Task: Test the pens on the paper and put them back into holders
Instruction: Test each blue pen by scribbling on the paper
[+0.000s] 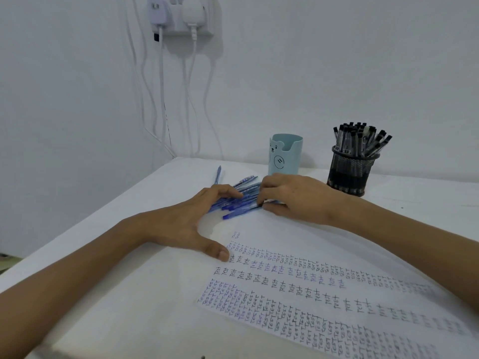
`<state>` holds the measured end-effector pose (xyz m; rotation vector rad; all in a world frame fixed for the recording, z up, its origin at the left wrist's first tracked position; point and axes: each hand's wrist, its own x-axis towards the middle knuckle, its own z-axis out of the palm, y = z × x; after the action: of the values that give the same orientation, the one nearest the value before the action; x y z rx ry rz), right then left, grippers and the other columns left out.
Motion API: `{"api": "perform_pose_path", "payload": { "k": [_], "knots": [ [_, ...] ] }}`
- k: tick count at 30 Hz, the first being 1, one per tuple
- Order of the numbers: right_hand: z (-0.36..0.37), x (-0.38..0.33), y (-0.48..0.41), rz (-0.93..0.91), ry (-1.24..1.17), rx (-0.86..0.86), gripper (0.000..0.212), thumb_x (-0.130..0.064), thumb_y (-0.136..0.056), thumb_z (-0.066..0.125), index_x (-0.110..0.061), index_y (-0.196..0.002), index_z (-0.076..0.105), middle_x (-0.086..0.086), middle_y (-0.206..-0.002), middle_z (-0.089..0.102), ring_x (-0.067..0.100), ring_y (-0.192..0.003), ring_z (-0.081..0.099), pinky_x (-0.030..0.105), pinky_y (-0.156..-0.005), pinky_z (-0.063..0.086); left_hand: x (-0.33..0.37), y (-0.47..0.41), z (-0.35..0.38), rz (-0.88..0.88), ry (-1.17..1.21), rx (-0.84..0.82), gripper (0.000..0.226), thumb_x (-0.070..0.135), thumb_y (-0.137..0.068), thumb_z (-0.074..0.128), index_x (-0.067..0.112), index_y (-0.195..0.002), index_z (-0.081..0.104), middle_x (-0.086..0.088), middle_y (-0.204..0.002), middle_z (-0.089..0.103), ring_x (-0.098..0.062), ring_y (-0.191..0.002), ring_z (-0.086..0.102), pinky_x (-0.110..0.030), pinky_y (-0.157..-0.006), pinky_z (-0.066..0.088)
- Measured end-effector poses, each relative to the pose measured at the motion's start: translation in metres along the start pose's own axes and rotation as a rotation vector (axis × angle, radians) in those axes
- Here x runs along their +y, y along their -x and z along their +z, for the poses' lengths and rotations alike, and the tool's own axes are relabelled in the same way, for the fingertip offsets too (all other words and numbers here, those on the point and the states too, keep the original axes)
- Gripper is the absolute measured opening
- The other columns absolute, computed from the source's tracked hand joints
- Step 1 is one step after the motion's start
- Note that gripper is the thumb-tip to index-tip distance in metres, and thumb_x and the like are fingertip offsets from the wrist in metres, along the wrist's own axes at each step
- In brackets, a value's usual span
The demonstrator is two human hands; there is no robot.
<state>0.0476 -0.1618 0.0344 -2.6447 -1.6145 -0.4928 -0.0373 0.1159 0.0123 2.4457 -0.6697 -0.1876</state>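
Several blue pens (239, 199) lie in a heap on the white table, just beyond the paper (324, 288), which is covered with rows of test writing. My left hand (186, 224) rests on the left side of the heap with fingers stretched over the pens and thumb spread onto the paper's corner. My right hand (293, 196) curls its fingers and thumb round the right ends of the pens. One more blue pen (218, 174) lies apart, farther back. Behind the heap stands a light blue bear-faced holder (285, 155). A black mesh holder (350, 171) full of black pens stands to its right.
The white table (129, 294) runs to a left edge and meets a white wall at the back. A wall socket (181, 16) with two plugs hangs high on the wall, its white cables (162, 99) trailing down behind the table.
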Motion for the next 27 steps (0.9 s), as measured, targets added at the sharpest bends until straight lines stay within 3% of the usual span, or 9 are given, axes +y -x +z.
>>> {"api": "perform_pose_path", "payload": {
  "k": [4, 8, 12, 14, 16, 19, 23, 25, 27],
  "knots": [
    [-0.008, 0.003, 0.002, 0.002, -0.027, -0.013, 0.014, -0.023, -0.102, 0.054, -0.016, -0.112, 0.061, -0.002, -0.112, 0.066, 0.016, -0.098, 0.058, 0.027, -0.082, 0.047, -0.002, 0.0, 0.0, 0.033, -0.008, 0.039, 0.113, 0.064, -0.065, 0.092, 0.048, -0.153, 0.024, 0.025, -0.159, 0.031, 0.004, -0.152, 0.026, -0.038, -0.129, 0.026],
    [-0.014, 0.002, 0.004, 0.085, -0.122, 0.069, 0.012, -0.018, -0.094, 0.055, -0.015, -0.106, 0.055, -0.001, -0.092, 0.067, 0.017, -0.077, 0.058, 0.037, -0.069, 0.051, -0.004, -0.002, -0.001, 0.018, -0.023, 0.034, 0.114, 0.066, -0.065, 0.091, 0.053, -0.153, 0.02, 0.03, -0.16, 0.028, 0.007, -0.152, 0.023, -0.038, -0.129, 0.025],
    [-0.011, -0.005, 0.003, 0.111, -0.171, 0.129, 0.046, -0.053, -0.101, 0.028, -0.02, -0.09, 0.058, -0.007, -0.086, 0.056, 0.011, -0.084, 0.047, 0.033, -0.074, 0.043, -0.002, -0.001, 0.0, 0.027, -0.017, 0.037, 0.113, 0.064, -0.065, 0.092, 0.054, -0.152, 0.02, 0.031, -0.158, 0.028, 0.008, -0.151, 0.024, -0.035, -0.128, 0.026],
    [-0.011, -0.014, 0.001, 0.183, -0.208, 0.116, 0.064, -0.078, -0.091, 0.029, -0.02, -0.078, 0.052, -0.009, -0.079, 0.051, 0.008, -0.083, 0.044, 0.03, -0.072, 0.04, -0.001, -0.001, -0.001, 0.012, -0.026, 0.03, 0.111, 0.064, -0.064, 0.091, 0.057, -0.15, 0.02, 0.03, -0.156, 0.029, 0.009, -0.149, 0.026, -0.033, -0.127, 0.028],
    [-0.011, -0.023, -0.002, 0.228, -0.267, 0.152, 0.074, -0.086, -0.082, 0.037, -0.014, -0.072, 0.046, -0.004, -0.07, 0.049, 0.009, -0.072, 0.042, 0.025, -0.064, 0.033, 0.0, -0.001, -0.002, 0.002, -0.029, 0.023, 0.108, 0.066, -0.064, 0.09, 0.06, -0.147, 0.022, 0.029, -0.155, 0.03, 0.008, -0.147, 0.028, -0.032, -0.125, 0.03],
    [-0.006, -0.034, -0.003, 0.233, -0.35, 0.203, 0.077, -0.08, -0.082, 0.041, -0.006, -0.066, 0.042, 0.009, -0.061, 0.045, 0.017, -0.059, 0.036, 0.03, -0.057, 0.027, 0.0, -0.002, -0.001, -0.005, -0.035, 0.023, 0.107, 0.069, -0.062, 0.089, 0.063, -0.145, 0.022, 0.027, -0.154, 0.03, 0.006, -0.147, 0.029, -0.034, -0.125, 0.032],
    [-0.004, -0.041, -0.002, 0.286, -0.641, 0.199, 0.07, -0.075, -0.088, 0.039, -0.009, -0.064, 0.038, -0.014, -0.054, 0.041, 0.023, -0.061, 0.047, 0.049, -0.061, 0.037, -0.001, -0.001, -0.002, -0.015, -0.046, 0.021, 0.105, 0.073, -0.061, 0.088, 0.069, -0.142, 0.02, 0.028, -0.157, 0.029, 0.007, -0.148, 0.027, -0.036, -0.127, 0.029],
    [-0.002, -0.042, -0.004, 0.328, -0.706, 0.257, 0.069, -0.074, -0.09, 0.041, -0.008, -0.069, 0.045, -0.003, -0.06, 0.047, 0.021, -0.064, 0.046, 0.05, -0.065, 0.043, -0.001, -0.001, -0.002, -0.028, -0.056, 0.014, 0.108, 0.074, -0.061, 0.087, 0.067, -0.145, 0.019, 0.03, -0.156, 0.027, 0.008, -0.148, 0.026, -0.035, -0.127, 0.029],
    [0.005, -0.042, -0.007, 0.336, -0.661, 0.343, 0.056, -0.057, -0.101, 0.042, -0.007, -0.08, 0.053, 0.011, -0.076, 0.055, 0.018, -0.07, 0.051, 0.046, -0.067, 0.045, -0.001, -0.001, -0.002, -0.024, -0.064, 0.018, 0.111, 0.074, -0.062, 0.087, 0.059, -0.15, 0.022, 0.03, -0.157, 0.027, 0.008, -0.149, 0.025, -0.035, -0.127, 0.027]
  ]
}}
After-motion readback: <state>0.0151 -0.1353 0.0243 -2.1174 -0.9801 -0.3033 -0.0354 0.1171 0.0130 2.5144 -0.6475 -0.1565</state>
